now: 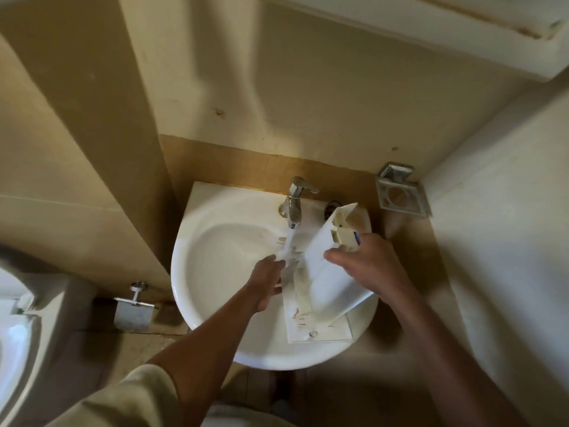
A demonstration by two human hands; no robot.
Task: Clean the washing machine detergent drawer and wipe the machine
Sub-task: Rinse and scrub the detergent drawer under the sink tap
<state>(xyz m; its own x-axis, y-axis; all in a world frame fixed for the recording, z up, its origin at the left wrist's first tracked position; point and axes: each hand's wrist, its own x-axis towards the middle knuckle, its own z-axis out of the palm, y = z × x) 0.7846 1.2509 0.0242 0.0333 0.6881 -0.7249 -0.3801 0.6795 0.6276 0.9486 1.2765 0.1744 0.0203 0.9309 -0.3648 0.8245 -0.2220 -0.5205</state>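
Note:
The white detergent drawer point(320, 291) is held tilted over the right half of a white wash basin point(215, 272), its long body angled up toward the back right. My right hand point(366, 266) grips the drawer near its upper end. My left hand point(268, 282) holds the drawer's left side, fingers close to the stream. Water point(288, 241) runs from the chrome tap point(295, 201) onto the drawer's left edge. Brownish stains show on the drawer's lower part.
A chrome wall holder point(400, 192) is fixed at the back right. A toilet-paper holder point(133, 312) hangs low on the left wall, and a white toilet point(15, 334) sits at the far left. Walls close in on both sides of the basin.

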